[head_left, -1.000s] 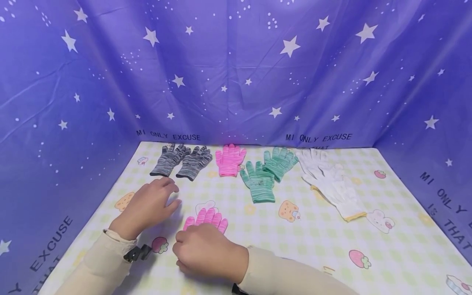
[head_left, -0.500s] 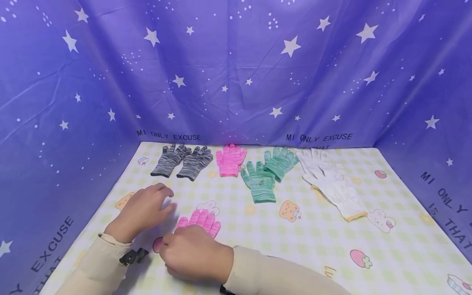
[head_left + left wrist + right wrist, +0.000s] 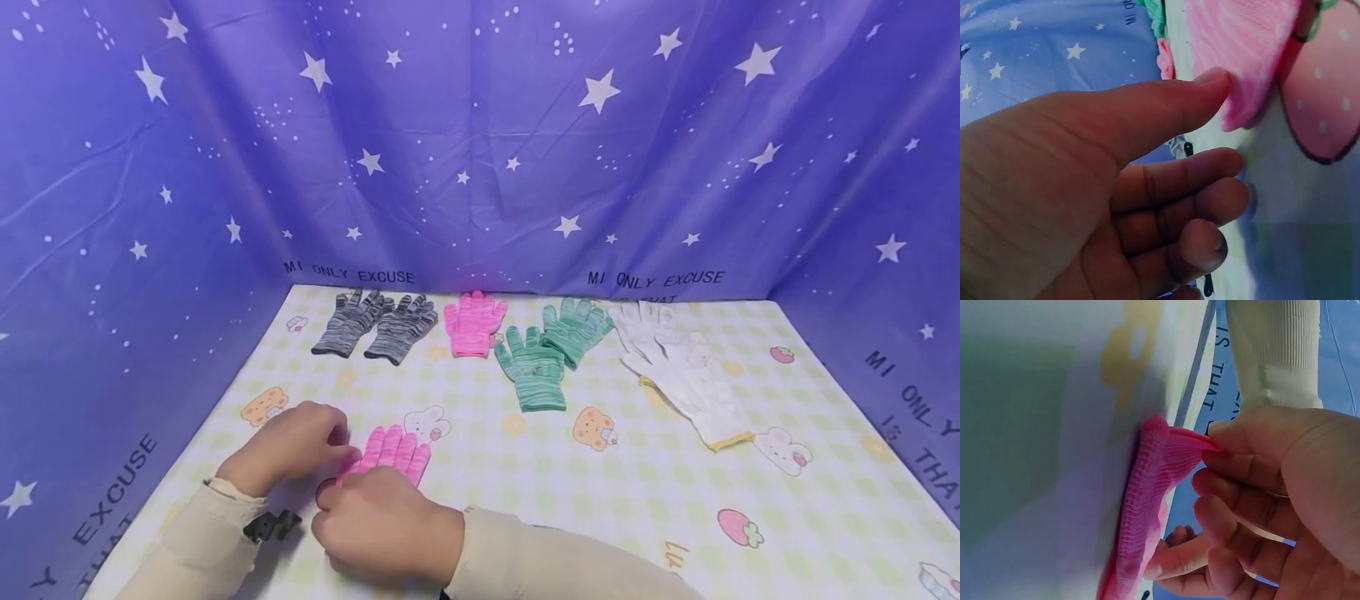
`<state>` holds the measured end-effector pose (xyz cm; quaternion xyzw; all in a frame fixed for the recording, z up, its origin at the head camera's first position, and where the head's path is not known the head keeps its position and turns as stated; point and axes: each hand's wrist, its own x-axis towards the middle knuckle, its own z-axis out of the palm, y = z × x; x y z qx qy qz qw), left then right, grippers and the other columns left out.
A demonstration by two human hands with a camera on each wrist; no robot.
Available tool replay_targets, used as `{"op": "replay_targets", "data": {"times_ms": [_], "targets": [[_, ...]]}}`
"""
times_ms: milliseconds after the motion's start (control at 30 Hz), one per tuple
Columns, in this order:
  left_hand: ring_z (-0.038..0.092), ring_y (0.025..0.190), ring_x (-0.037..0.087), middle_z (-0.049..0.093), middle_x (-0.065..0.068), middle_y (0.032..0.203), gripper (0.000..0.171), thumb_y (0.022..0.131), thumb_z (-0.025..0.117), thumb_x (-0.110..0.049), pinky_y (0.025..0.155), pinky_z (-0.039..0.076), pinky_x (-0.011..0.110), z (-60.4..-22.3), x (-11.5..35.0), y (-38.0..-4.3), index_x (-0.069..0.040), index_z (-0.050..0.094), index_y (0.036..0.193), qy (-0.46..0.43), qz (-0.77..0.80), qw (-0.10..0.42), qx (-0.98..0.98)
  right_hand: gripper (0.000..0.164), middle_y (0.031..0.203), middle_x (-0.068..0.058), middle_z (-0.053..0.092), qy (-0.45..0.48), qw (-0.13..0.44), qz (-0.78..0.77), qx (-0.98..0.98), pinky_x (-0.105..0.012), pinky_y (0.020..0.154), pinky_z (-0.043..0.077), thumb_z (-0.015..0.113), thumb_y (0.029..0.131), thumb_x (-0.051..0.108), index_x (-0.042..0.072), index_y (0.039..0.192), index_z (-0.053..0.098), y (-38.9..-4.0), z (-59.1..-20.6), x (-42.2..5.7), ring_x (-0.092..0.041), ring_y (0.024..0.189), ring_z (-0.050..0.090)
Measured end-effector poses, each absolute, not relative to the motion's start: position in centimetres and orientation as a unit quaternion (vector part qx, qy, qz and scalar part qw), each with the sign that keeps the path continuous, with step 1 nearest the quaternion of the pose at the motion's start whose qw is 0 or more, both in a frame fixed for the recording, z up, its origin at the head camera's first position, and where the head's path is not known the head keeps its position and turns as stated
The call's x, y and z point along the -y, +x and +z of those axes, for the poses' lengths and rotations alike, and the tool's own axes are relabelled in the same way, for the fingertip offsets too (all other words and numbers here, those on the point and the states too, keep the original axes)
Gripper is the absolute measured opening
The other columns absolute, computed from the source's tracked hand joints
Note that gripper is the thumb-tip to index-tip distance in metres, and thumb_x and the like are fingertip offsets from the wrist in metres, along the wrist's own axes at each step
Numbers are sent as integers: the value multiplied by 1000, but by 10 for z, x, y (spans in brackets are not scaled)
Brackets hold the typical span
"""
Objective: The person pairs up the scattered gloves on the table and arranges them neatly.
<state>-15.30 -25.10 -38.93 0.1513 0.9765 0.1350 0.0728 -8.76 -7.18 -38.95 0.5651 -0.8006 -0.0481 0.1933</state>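
Observation:
A pink knit glove (image 3: 396, 451) lies at the near left of the table, its fingers pointing away from me. My right hand (image 3: 390, 521) covers its lower part in the head view. In the right wrist view, thumb and forefinger pinch the cuff of this glove (image 3: 1147, 487) and lift it off the cloth. My left hand (image 3: 288, 442) is at the glove's left side. The left wrist view has the left thumb (image 3: 1207, 94) right at the pink glove's edge (image 3: 1244, 44), the other fingers loosely bent and apart from it.
Along the back lie two grey-black striped gloves (image 3: 348, 323), another pink glove (image 3: 474, 327), two green gloves (image 3: 534, 375) and white gloves (image 3: 678, 379) with yellow cuffs. A checked cloth (image 3: 652, 525) covers the table. Purple star-printed curtains (image 3: 480, 150) enclose the back and sides.
My right hand has drawn the near pink glove to the left. My left hand has come down slightly nearer me, its thumb now at the glove's side. The far gloves stay put.

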Motion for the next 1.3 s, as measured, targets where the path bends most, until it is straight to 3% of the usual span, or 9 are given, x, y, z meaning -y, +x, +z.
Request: {"op": "replay_targets", "data": {"times_ms": [200,533,1033,1300], "targets": [[47,56,9,53,-12,60,21,77,76,-33,54,39,29,-393,249,-154,-26,59,64,151,147,86,-974,15,77,16,49,565,187,-45,802,-26,38,27,58,84,39,34,70,56,-87,-392,71,-4,55,43],[45,54,7,52,-13,58,20,80,73,-24,54,39,26,-389,248,-153,-25,60,65,181,155,88,-967,17,85,17,56,565,147,-42,811,-24,44,38,54,89,43,32,76,57,-90,-385,61,-3,70,55],[45,54,8,51,-11,58,20,80,73,-26,52,38,26,-389,248,-152,-24,59,65,175,156,91,-968,22,82,15,56,557,112,-30,822,-24,45,39,52,92,47,33,76,59,-92,-386,57,-4,72,57],[46,56,8,52,-12,60,20,80,73,-32,54,39,28,-388,249,-152,-26,58,67,164,152,84,-971,14,73,15,53,557,91,-52,824,-26,42,34,58,87,44,34,77,59,-90,-391,57,-6,58,49]]}}
